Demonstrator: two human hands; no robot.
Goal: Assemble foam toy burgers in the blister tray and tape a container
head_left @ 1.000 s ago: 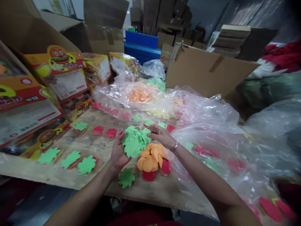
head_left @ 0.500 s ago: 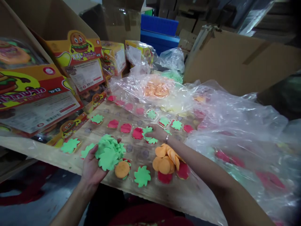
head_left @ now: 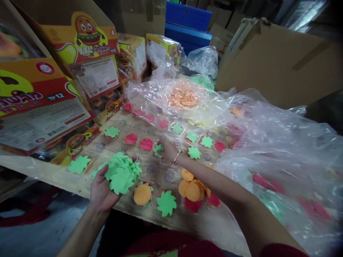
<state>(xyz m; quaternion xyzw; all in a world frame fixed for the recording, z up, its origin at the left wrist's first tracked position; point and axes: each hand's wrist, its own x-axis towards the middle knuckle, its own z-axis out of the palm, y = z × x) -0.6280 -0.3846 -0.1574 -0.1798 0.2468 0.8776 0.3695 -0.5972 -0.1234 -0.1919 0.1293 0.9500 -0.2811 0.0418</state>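
My left hand [head_left: 101, 191], palm up, is closed round a pile of green lettuce-shaped candy pieces [head_left: 122, 173]. My right hand [head_left: 168, 151] has its fingers pinched on a single green lettuce piece [head_left: 158, 151], low over the board at a spot where a trace of red shows beneath. Left of it lie bare red pieces [head_left: 146, 144] in a clear moulded tray. Just behind the right wrist, a green piece [head_left: 194, 152] sits in its cup. Nearer me are a green piece on red [head_left: 166, 203], an orange disc [head_left: 142, 195] on green, and a heap of orange discs [head_left: 193, 190].
Printed burger-candy display boxes [head_left: 93, 71] line the left side. Plastic bags [head_left: 281, 142] with red and green pieces cover the right. An open bag holds orange discs [head_left: 183, 96] at the back. A large carton [head_left: 278, 64] stands behind, near blue crates [head_left: 187, 18].
My right hand has moved left from the cup where a green piece now lies, to the red piece beside it. My left hand stays nearly in place with its pile. The view has shifted slightly.
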